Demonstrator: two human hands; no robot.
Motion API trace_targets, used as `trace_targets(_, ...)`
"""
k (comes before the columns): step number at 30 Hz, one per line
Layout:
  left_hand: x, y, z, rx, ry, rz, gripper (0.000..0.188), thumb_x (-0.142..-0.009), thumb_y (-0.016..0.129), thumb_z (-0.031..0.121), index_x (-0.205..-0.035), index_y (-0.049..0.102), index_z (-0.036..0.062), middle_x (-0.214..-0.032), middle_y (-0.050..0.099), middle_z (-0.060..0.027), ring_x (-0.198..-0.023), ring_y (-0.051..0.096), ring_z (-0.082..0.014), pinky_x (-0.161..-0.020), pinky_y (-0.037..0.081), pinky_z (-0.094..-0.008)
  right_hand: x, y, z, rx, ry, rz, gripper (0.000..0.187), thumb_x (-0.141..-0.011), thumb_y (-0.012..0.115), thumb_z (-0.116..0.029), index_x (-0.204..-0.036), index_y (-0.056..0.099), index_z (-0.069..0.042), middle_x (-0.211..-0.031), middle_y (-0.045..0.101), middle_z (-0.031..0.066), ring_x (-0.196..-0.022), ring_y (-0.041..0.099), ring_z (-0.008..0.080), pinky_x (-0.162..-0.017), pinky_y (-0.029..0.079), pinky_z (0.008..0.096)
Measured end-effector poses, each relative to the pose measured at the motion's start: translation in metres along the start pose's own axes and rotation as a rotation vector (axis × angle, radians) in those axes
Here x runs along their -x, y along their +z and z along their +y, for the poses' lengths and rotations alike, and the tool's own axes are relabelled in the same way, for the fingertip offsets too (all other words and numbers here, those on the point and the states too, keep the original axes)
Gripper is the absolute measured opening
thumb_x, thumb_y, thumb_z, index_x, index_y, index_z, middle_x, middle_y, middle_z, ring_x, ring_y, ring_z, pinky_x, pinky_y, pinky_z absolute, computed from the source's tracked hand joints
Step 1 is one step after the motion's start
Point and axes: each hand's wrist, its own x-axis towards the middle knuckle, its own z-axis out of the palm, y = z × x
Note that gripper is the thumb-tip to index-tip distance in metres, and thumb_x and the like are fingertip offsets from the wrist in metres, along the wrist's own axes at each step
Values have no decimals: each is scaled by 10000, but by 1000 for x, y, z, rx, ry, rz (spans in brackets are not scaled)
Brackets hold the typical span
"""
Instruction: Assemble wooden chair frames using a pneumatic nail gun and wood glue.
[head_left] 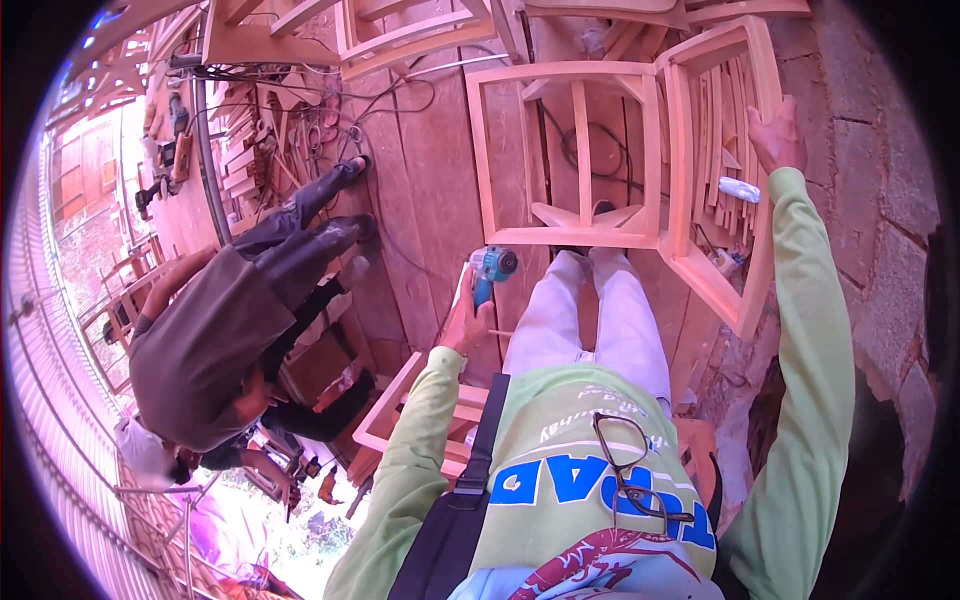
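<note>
My left hand (463, 322) is closed around the handle of a teal cordless drill (490, 263), whose dark end points to the right. At the far right, my right hand (780, 137) grips the outer edge of a bare wooden chair frame (570, 239). The frame stands in front of my legs, with a square seat section crossed by a middle bar. Its open back section (762, 70) leans off to the right, beside my right hand. Part of the drill's handle is hidden by my fingers.
A co-worker in dark clothes (205, 345) bends over at the left. Wood pieces (238, 150) and cables lie at the far left. Other wooden frames (410, 45) stand at the back. Thin wood strips (712, 140) and a white packet (739, 189) show behind the frame.
</note>
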Motion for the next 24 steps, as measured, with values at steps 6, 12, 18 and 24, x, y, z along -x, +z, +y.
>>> trace_targets(6,-5,5,16,25,-24,-29,839,-926,609,18,-1617,136,60,-1554,374,-299,-1461,386,-387,-1189,307,-397,-1,-1,1,23,42,-97,664,-919,648,-460,-1399,423,-60,-1226,647,308,-1125,625,504,-953,497,557)
trace_targets(12,-19,20,30,-131,158,53,821,-915,627,63,-1600,177,29,-1538,376,-318,-1430,386,-464,-1170,348,-445,3,-9,-20,23,36,-85,590,-933,640,-426,-1328,403,-56,-1137,671,318,-1063,646,514,-914,501,579)
trace_targets(18,-45,31,46,-132,181,-18,862,-894,628,63,-1624,173,136,-1448,471,-307,-1285,507,-492,-1059,429,-487,3,-11,-12,-5,12,-84,512,-948,647,-379,-1248,399,-46,-1043,686,319,-989,664,515,-847,508,591)
trace_targets(24,-139,0,103,-277,397,-67,878,-866,630,11,-1617,197,143,-1420,486,-286,-1250,519,-486,-1037,440,-481,4,-1,-3,-34,-17,-22,520,-943,659,-379,-1249,400,-48,-1018,682,317,-965,659,521,-816,514,596)
